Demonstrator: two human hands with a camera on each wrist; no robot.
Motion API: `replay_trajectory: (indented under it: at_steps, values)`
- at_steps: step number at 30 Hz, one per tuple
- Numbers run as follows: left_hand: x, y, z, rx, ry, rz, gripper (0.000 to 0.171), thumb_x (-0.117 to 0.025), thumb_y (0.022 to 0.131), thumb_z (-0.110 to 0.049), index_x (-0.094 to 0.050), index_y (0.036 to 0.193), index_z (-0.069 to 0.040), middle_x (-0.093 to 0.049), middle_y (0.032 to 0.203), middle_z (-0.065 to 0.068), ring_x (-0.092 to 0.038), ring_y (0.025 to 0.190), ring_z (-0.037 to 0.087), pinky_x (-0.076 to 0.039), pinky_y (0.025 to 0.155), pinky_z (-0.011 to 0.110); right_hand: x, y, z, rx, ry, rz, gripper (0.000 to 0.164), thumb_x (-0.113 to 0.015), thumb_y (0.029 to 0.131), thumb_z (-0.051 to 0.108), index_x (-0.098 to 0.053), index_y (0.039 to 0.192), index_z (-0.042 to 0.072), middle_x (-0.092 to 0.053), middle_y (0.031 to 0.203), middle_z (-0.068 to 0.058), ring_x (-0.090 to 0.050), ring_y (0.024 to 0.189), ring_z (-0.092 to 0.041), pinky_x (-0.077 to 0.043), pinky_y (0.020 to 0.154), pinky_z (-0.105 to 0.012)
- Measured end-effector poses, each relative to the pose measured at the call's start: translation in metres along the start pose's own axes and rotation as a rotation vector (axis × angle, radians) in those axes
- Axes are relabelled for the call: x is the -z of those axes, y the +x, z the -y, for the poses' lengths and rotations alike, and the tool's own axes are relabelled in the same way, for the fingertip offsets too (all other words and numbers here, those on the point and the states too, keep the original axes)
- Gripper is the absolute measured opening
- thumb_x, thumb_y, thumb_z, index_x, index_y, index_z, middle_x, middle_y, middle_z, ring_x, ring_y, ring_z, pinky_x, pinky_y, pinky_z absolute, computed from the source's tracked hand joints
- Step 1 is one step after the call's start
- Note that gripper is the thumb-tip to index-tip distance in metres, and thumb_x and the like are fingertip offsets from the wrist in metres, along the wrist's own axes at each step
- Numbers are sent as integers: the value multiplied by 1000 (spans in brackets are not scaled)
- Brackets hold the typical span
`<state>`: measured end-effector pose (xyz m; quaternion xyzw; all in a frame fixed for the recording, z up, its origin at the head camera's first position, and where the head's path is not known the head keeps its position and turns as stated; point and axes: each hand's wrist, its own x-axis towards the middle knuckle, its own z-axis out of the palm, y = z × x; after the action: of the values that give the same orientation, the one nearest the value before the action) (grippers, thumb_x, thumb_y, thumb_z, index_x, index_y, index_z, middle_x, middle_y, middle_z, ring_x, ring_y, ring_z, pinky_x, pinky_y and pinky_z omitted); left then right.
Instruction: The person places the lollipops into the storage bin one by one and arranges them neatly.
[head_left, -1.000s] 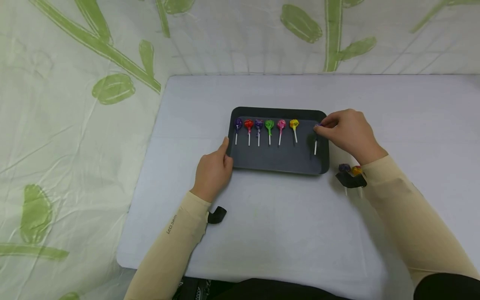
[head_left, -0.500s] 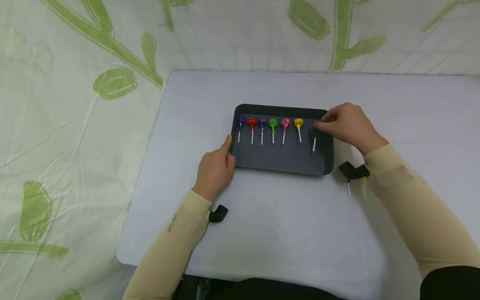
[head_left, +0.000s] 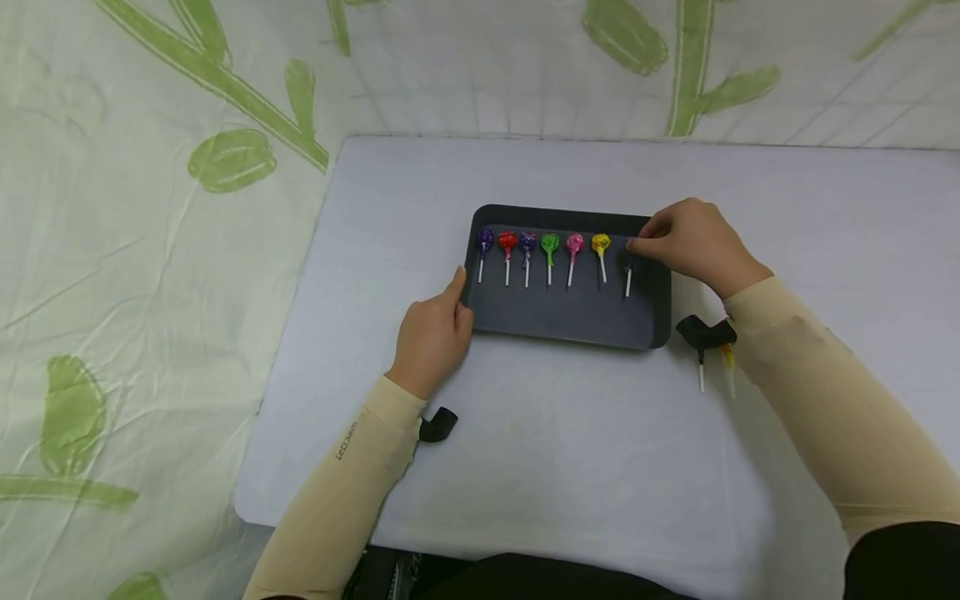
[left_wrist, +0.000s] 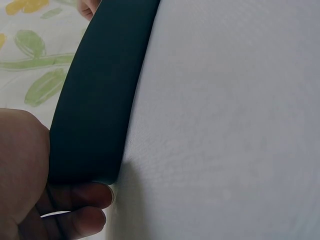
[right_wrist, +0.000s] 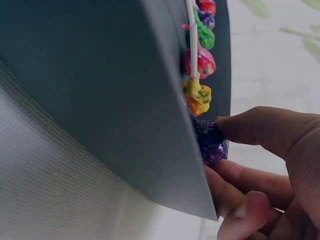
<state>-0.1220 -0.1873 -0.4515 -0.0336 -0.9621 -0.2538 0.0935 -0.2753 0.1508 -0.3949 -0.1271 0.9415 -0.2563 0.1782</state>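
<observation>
A dark grey tray [head_left: 562, 321] lies on the table, with a row of wrapped lollipops along its far half. My left hand [head_left: 432, 337] holds the tray's left side; in the left wrist view its fingers [left_wrist: 80, 215] curl at the tray's edge. Over the tray's right end, my right hand [head_left: 701, 246] pinches the purple-wrapped head of a lollipop [right_wrist: 212, 142] between thumb and fingers. Its white stick points toward me in the head view. Left of it lie a yellow lollipop [head_left: 601, 244], a pink one [head_left: 574, 244] and a green one [head_left: 550, 243], then several more.
Two more lollipops [head_left: 702, 375] lie on the white table [head_left: 570, 450] right of the tray, their heads hidden under the black wrist mount [head_left: 705, 332]. A cloth with green leaf prints [head_left: 232, 158] hangs behind and to the left.
My right hand stays at the tray's right end, and its lollipop sits slightly farther from me, closer in line with the row. The left hand keeps its place as the view shifts slightly.
</observation>
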Motion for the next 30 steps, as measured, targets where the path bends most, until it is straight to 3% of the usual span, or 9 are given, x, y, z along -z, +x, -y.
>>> replay_trajectory:
  at_steps: [13,30]
  values:
    - [0,0,-1,-1,-2,-1,55,-53,97,-5,-54,151,1,-48,55,2,-28,49,13,-26,46,33,0,9,1,-17,-49,38,53,-70,96,45,-76,120,-2,-68,128,-28,-62,114,-43,-51,86,-58]
    - [1,-1,-3,-2,8,-11,54,-55,96,-5,-55,150,2,-46,53,2,-28,50,13,-25,46,32,-7,14,-1,-22,-103,26,51,-69,97,42,-76,118,-3,-70,124,-28,-63,111,-44,-52,83,-58]
